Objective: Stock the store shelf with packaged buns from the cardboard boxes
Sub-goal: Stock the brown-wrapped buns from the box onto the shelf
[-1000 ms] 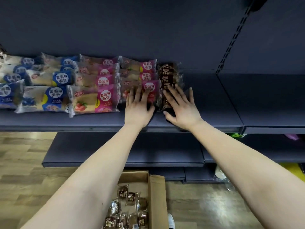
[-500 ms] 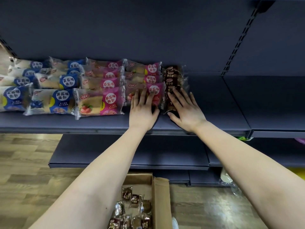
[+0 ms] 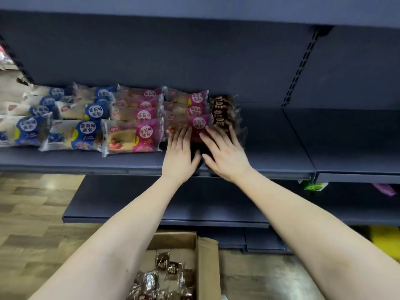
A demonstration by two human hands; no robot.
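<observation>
Pressing left hand [image 3: 180, 152] flat, fingers straight, onto front pack of pink strawberry buns [image 3: 194, 109]; right hand [image 3: 226, 153] likewise flat, fingers splayed across front of brown bun column [image 3: 223, 111] just beyond and slightly right of its fingertips. Gripping nothing with either, thumbs close together. Squaring up the seam between the two columns, by the look of it. Brown packs narrow and shingled, long axis apparently running straight away from right hand toward back panel [image 3: 194, 57], unlike the blue packs [image 3: 87, 126] and pink ones lying crosswise left of left hand. Key relation for next move: bare shelf [image 3: 272, 148] directly right of right hand, so room there for another column, right hand nearer. Refill stock below and behind both hands: cardboard box [image 3: 207, 263] on floor [image 3: 32, 202] between the forearms, brown packets [image 3: 164, 273] inside, left forearm crossing its left side. In the way on any reach down: front edge of lower shelf [image 3: 194, 221] between hands and box. Slotted upright [image 3: 300, 68] well right of right hand, no obstruction
</observation>
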